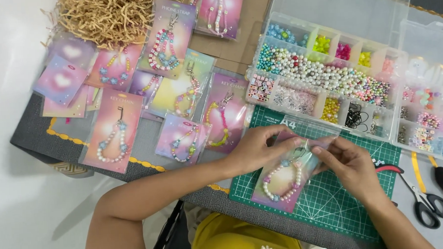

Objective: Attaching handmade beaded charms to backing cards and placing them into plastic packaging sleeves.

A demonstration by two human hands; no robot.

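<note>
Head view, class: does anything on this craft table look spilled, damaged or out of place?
Nothing is spilled or damaged. The finished strap cards lie fanned and overlapping at mixed angles, untidy but intact. Beads sit sorted in the clear organiser. Both hands, left and right, hold a bagged bead strap over the green cutting mat.

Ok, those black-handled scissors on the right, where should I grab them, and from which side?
Take the scissors by the black finger loops, coming from the near edge of the table: the loops point toward you and lie clear, while the blades point away toward the red-handled pliers and bead box.
</note>
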